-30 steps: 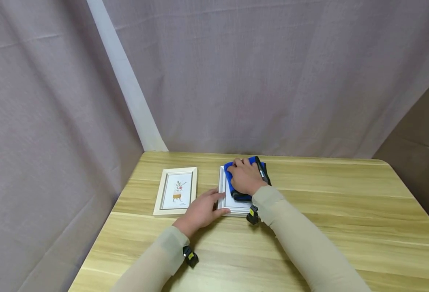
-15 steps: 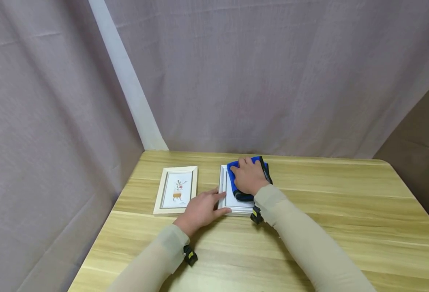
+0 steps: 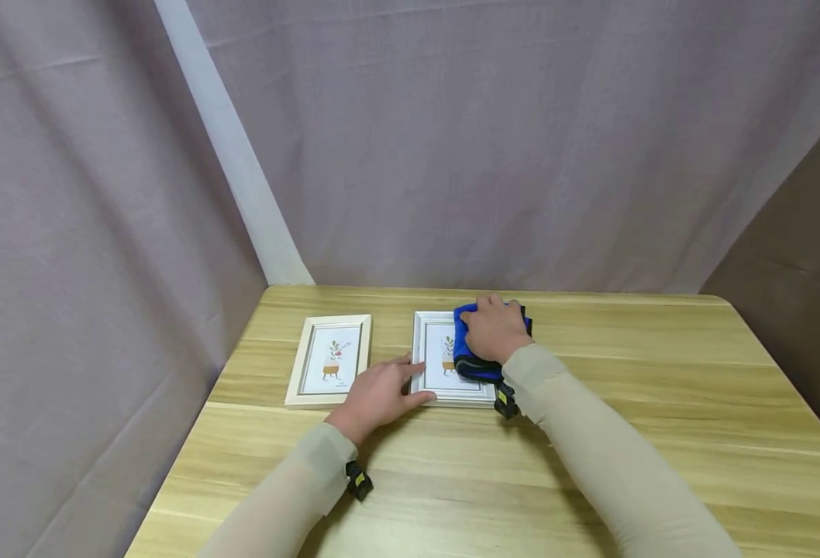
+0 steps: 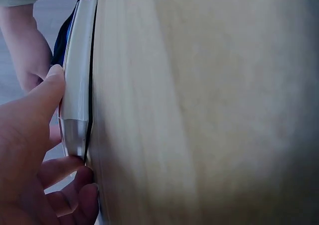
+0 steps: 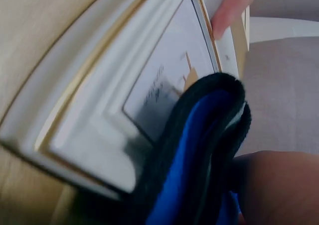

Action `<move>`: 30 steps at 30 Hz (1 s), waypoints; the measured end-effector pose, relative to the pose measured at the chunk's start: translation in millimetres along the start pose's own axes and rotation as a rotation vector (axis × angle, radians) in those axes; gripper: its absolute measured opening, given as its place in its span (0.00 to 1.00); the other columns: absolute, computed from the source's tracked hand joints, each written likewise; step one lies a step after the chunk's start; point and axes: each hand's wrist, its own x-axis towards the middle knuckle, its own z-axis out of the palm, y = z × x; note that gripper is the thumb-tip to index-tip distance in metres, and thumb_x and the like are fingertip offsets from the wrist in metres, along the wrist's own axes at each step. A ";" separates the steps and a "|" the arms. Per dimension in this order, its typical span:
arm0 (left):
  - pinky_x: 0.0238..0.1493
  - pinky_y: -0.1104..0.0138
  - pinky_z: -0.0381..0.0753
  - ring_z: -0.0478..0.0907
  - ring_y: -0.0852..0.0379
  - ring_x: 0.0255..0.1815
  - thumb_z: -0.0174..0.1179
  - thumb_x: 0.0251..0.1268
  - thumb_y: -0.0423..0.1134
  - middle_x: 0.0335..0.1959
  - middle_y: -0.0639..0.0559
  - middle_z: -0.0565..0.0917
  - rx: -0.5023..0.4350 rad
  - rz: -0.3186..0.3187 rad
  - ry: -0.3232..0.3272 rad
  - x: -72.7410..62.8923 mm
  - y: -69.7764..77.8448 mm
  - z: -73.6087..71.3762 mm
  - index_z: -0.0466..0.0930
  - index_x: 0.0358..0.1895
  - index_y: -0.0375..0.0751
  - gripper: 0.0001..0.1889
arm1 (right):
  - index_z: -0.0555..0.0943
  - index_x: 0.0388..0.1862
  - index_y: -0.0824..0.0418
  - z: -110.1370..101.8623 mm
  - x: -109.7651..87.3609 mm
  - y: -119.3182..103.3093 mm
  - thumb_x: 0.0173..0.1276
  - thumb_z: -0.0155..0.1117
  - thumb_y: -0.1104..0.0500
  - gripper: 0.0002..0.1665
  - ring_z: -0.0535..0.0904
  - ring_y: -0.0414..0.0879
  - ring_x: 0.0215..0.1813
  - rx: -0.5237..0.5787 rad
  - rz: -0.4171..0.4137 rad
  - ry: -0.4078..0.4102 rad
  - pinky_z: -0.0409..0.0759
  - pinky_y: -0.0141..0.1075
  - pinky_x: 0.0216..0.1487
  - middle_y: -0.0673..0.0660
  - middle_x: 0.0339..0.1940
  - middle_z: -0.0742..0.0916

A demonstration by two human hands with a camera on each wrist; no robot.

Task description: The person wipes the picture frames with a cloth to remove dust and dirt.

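A silver-white picture frame point(image 3: 418, 333) lies flat on the table, its plant print partly covered. My left hand point(image 3: 378, 394) holds its near left corner, thumb along the front edge and index finger on the left side. In the left wrist view the other fingers curl against the side of the frame point(image 4: 77, 75). My right hand point(image 3: 497, 329) grips a folded blue cloth point(image 3: 461, 341) with black edging and presses it on the frame's right part. The right wrist view shows the cloth's folded edge point(image 5: 199, 130) over the print's corner.
A cream picture frame point(image 3: 297, 372) with a similar plant print lies to the left of my left hand. Beneath everything is a wood-grain table point(image 3: 661, 387). Grey-mauve curtains point(image 3: 452, 155) hang behind and at the left.
My right hand has slid the cloth to the right across the frame, uncovering more of the print. My left hand stays at the frame's corner; the head view has shifted slightly.
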 end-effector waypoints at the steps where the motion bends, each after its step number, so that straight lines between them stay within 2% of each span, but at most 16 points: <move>1: 0.66 0.50 0.83 0.80 0.43 0.73 0.65 0.75 0.70 0.77 0.43 0.79 0.002 0.001 -0.002 -0.1 0.3 -0.1 0.82 0.76 0.52 0.36 | 0.79 0.81 0.50 0.2 -0.8 2.4 0.87 0.55 0.46 0.29 0.69 0.67 0.75 -0.002 0.009 -0.004 0.73 0.72 0.68 0.69 0.78 0.76; 11: 0.65 0.51 0.84 0.80 0.42 0.73 0.66 0.71 0.73 0.78 0.40 0.77 0.026 0.012 -0.037 -3.4 4.0 -4.0 0.81 0.77 0.50 0.42 | 0.81 0.79 0.51 6.0 -5.7 15.9 0.84 0.58 0.45 0.29 0.74 0.69 0.73 0.011 0.011 -0.001 0.77 0.73 0.63 0.69 0.76 0.78; 18: 0.63 0.51 0.85 0.82 0.42 0.71 0.65 0.70 0.75 0.78 0.42 0.77 0.022 -0.009 -0.031 -2.6 3.7 0.3 0.80 0.78 0.52 0.42 | 0.78 0.81 0.55 11.8 -7.5 18.8 0.85 0.57 0.46 0.31 0.77 0.70 0.70 0.109 0.005 -0.013 0.82 0.70 0.57 0.73 0.77 0.75; 27: 0.62 0.52 0.85 0.82 0.43 0.70 0.66 0.71 0.73 0.78 0.43 0.77 0.012 0.004 -0.015 0.0 7.1 1.3 0.80 0.78 0.52 0.41 | 0.80 0.77 0.62 15.4 -12.4 21.7 0.83 0.58 0.49 0.31 0.82 0.69 0.60 0.132 -0.004 0.037 0.86 0.67 0.48 0.75 0.67 0.81; 30: 0.61 0.52 0.86 0.83 0.43 0.69 0.66 0.70 0.73 0.79 0.43 0.76 0.014 0.003 -0.009 1.7 8.9 1.5 0.81 0.77 0.51 0.41 | 0.81 0.75 0.64 14.3 -12.6 23.6 0.82 0.58 0.50 0.30 0.84 0.68 0.57 0.120 -0.014 0.024 0.87 0.66 0.45 0.75 0.66 0.82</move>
